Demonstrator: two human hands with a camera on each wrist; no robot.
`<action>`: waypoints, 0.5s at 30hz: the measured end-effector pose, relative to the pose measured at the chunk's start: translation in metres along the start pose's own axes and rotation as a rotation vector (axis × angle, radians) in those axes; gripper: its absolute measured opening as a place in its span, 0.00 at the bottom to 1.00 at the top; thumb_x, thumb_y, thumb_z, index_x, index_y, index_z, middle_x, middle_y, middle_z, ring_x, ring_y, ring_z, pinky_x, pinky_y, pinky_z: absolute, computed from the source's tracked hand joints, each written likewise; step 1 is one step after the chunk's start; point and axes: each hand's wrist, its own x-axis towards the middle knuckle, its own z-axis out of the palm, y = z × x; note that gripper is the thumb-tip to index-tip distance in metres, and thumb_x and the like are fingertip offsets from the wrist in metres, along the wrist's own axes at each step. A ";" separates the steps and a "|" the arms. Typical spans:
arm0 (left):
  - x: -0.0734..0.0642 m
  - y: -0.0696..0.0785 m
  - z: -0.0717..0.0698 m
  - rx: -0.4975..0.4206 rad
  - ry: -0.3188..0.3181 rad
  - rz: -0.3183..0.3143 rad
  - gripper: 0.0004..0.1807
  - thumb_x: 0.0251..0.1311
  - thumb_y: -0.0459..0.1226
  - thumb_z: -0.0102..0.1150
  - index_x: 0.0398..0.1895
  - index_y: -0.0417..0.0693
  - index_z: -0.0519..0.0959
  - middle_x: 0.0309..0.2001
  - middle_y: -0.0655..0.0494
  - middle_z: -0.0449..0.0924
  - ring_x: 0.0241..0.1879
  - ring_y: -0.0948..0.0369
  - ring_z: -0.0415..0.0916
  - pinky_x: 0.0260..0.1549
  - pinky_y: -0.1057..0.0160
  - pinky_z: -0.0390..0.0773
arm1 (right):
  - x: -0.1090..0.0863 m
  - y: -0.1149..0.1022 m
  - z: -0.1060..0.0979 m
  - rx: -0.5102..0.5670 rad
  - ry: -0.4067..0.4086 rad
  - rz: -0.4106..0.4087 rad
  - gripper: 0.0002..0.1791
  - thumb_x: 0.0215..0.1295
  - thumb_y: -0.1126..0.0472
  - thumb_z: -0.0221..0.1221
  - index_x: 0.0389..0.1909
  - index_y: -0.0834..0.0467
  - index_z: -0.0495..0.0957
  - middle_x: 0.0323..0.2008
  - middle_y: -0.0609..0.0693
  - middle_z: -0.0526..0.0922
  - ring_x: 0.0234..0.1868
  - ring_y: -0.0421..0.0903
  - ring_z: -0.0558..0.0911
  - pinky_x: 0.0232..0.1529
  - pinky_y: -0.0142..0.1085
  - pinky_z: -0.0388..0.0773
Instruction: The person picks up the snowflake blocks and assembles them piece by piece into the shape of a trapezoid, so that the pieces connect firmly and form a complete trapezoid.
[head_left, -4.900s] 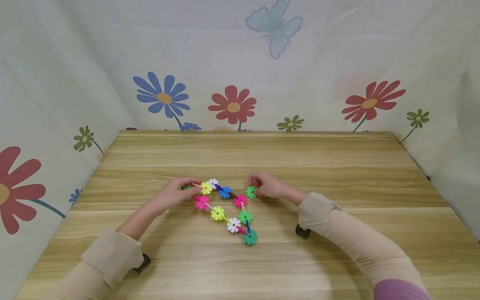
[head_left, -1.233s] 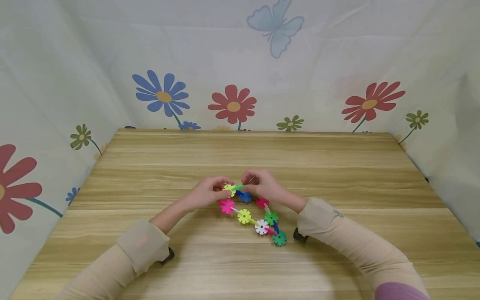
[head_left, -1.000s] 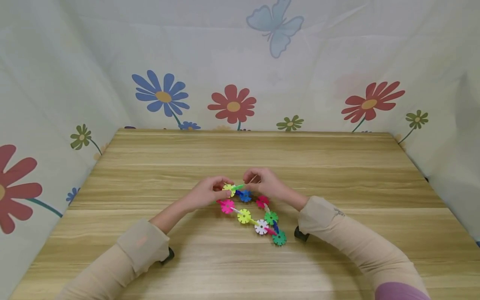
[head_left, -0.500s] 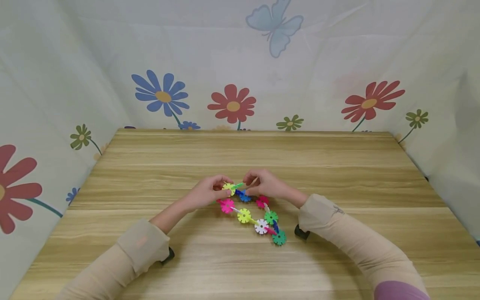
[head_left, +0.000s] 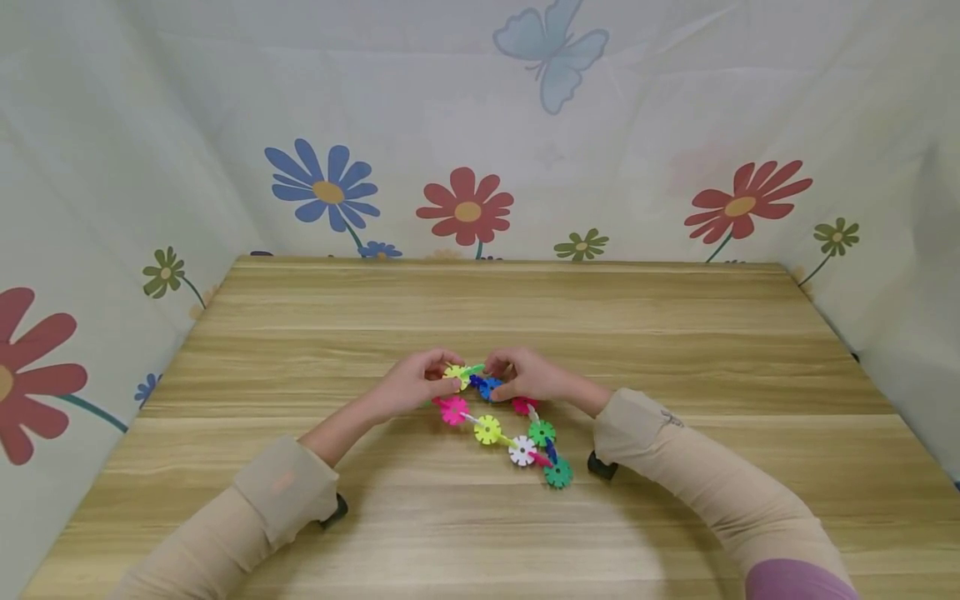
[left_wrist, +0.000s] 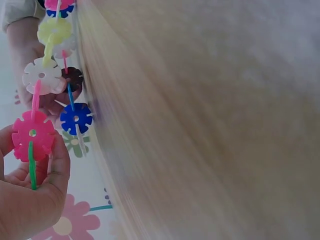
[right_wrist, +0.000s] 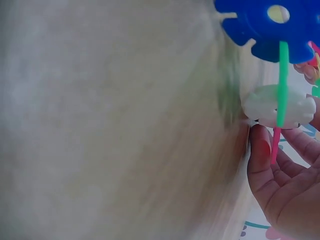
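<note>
A loop of notched interlocking plastic discs lies between both hands in the head view. My left hand [head_left: 411, 387] pinches a yellow disc [head_left: 457, 377] at the loop's upper left, with a light green disc [head_left: 474, 369] seen edge-on in it. My right hand [head_left: 534, 375] pinches the chain by a blue disc [head_left: 491, 388]. A pink disc [head_left: 453, 410], a white disc [head_left: 522, 451] and a dark green disc [head_left: 558, 472] follow along the near side. In the right wrist view, fingers hold a white disc [right_wrist: 265, 102] below a large blue disc [right_wrist: 250, 25].
The loop is on a wood-grain table [head_left: 420, 533]. A flower-printed cloth [head_left: 637, 150] stands behind it and along both sides.
Since the oldest frame, my left hand has moved the chain right. The loose green disc from my right hand now joins the yellow disc. My right hand has shifted onto the blue disc.
</note>
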 end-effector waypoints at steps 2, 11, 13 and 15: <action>0.000 0.000 -0.001 0.002 -0.001 -0.005 0.18 0.55 0.37 0.56 0.49 0.41 0.72 0.33 0.48 0.78 0.29 0.63 0.73 0.29 0.65 0.74 | 0.000 0.000 0.001 0.000 -0.004 0.003 0.17 0.52 0.66 0.61 0.44 0.65 0.73 0.43 0.57 0.78 0.46 0.50 0.76 0.47 0.37 0.74; -0.002 0.001 -0.004 0.032 0.000 -0.024 0.18 0.56 0.36 0.54 0.49 0.39 0.71 0.32 0.48 0.76 0.28 0.62 0.71 0.28 0.65 0.73 | -0.001 0.006 -0.001 0.011 0.008 0.029 0.16 0.53 0.66 0.60 0.44 0.63 0.73 0.41 0.57 0.78 0.43 0.49 0.75 0.45 0.37 0.74; -0.001 -0.005 -0.003 0.029 0.005 -0.024 0.18 0.55 0.37 0.55 0.49 0.40 0.71 0.32 0.49 0.76 0.28 0.62 0.71 0.28 0.65 0.72 | -0.003 0.007 -0.001 0.012 0.014 0.043 0.16 0.53 0.66 0.60 0.44 0.63 0.73 0.41 0.57 0.78 0.43 0.48 0.75 0.45 0.37 0.74; -0.001 -0.005 -0.004 0.027 0.010 -0.023 0.17 0.55 0.37 0.56 0.48 0.41 0.72 0.31 0.49 0.76 0.28 0.62 0.71 0.28 0.65 0.72 | -0.005 0.008 -0.002 0.011 0.023 0.057 0.17 0.52 0.66 0.60 0.44 0.63 0.73 0.42 0.57 0.78 0.43 0.49 0.75 0.45 0.38 0.74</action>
